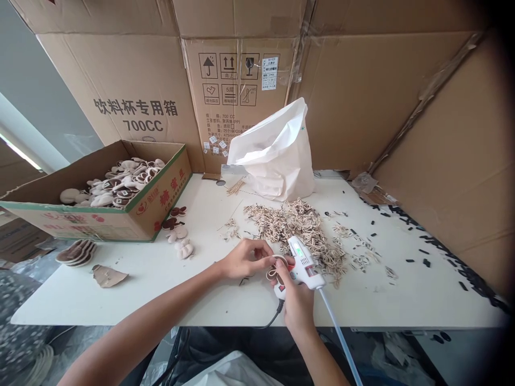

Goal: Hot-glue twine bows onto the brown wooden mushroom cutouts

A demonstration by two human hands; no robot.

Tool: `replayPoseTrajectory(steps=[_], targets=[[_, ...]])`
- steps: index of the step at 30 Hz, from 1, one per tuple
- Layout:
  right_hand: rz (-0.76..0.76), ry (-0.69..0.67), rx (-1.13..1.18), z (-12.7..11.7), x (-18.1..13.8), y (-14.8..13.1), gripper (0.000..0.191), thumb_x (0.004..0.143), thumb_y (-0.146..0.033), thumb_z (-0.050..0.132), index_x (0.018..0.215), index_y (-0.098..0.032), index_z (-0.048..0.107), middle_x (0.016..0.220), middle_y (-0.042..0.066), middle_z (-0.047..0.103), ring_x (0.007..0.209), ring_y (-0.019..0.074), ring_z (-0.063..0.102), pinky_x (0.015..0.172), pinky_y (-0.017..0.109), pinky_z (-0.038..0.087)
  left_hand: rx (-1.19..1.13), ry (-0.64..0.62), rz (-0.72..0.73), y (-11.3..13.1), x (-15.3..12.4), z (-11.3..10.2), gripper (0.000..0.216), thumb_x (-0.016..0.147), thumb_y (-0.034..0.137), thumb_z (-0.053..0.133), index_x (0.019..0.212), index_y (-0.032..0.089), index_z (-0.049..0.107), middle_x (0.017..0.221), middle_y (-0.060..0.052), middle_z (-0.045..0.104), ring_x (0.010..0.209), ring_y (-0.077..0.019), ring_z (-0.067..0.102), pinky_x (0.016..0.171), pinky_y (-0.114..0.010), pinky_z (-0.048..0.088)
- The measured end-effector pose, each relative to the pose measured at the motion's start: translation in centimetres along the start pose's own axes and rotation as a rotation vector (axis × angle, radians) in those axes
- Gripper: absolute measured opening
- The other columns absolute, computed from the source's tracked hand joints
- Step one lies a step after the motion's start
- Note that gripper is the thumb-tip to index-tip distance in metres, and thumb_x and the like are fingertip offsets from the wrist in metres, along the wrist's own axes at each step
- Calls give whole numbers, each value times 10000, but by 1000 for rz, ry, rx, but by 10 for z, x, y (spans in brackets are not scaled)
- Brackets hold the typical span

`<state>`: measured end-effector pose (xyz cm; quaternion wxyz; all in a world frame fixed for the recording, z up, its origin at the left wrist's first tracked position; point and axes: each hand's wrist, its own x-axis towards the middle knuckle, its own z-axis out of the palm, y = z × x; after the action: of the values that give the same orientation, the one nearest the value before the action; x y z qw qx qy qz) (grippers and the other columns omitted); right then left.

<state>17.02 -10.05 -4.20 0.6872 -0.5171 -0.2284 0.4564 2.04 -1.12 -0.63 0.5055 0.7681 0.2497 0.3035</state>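
My left hand (247,259) pinches a small dark brown piece with a looped beige cord (272,275) on it. Its exact shape is partly covered by my fingers. My right hand (298,305) is wrapped round a white hot glue gun (304,261), and its thumb presses against the same small piece. A long translucent glue stick (340,333) runs out of the gun's back towards me. Just beyond both hands lies a heap of knotted beige cord loops (295,222). The gun's nozzle is hidden from me.
At left, a cardboard box (140,217) holds many white and brown plush pieces (124,179). Beside it lie more pieces (183,244) and a stack of brown-and-white soles (76,253). A white bag (281,166) stands behind the heap. Black bits (426,262) litter the right side; cardboard walls enclose the back.
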Motion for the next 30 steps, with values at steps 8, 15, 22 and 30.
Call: replayPoseTrajectory(steps=[8, 15, 22, 30], targets=[[-7, -5, -1, 1, -1, -2, 418, 766, -471, 913, 976, -186, 691, 799, 10, 699, 553, 137, 610, 486, 248, 489, -207, -81, -106, -4, 1, 0, 357, 933, 467, 729, 906, 113, 697, 800, -90, 741, 727, -155, 656, 663, -267, 459], [-34, -40, 6, 0, 0, -3, 406, 822, -520, 856, 942, -195, 644, 741, 20, 703, 502, 130, 574, 470, 250, 463, -406, 85, -154, -8, 6, -14, 386, 893, 482, 768, 823, 122, 645, 724, -52, 704, 656, -130, 632, 599, -238, 438], [-63, -103, 5, -1, 2, -3, 349, 831, -468, 854, 882, -204, 631, 721, 9, 709, 496, 117, 565, 486, 235, 463, -88, 565, -56, 29, 27, -101, 390, 879, 545, 758, 840, 161, 706, 775, -38, 695, 631, -106, 537, 596, -260, 409], [-59, -106, 19, 2, -1, -6, 358, 813, -478, 857, 859, -208, 625, 718, 12, 700, 502, 120, 558, 471, 239, 458, 264, 1314, -193, 94, -3, -255, 382, 918, 566, 675, 875, 190, 724, 690, -28, 603, 586, -139, 424, 610, -376, 366]])
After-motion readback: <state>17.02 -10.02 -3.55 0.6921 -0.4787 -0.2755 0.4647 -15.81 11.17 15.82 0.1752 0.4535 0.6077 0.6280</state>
